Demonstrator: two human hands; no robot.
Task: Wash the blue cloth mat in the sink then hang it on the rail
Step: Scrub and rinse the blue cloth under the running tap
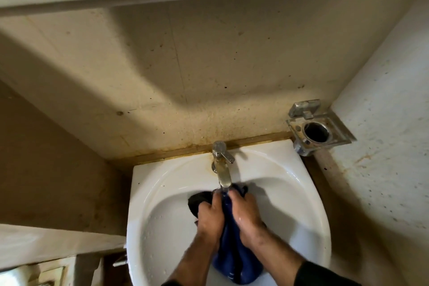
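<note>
Gripping the blue cloth mat with both hands, your left hand and right hand bunch it under the tap, inside the white sink; a metal holder is mounted on the wall at the sink's right corner.

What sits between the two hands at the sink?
In the head view, a bunched fold of the blue cloth mat lies between the left hand and right hand, under the tap.

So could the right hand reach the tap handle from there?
Probably yes: the tap handle sits just beyond the right hand, nothing between, but that hand grips the cloth.
</note>
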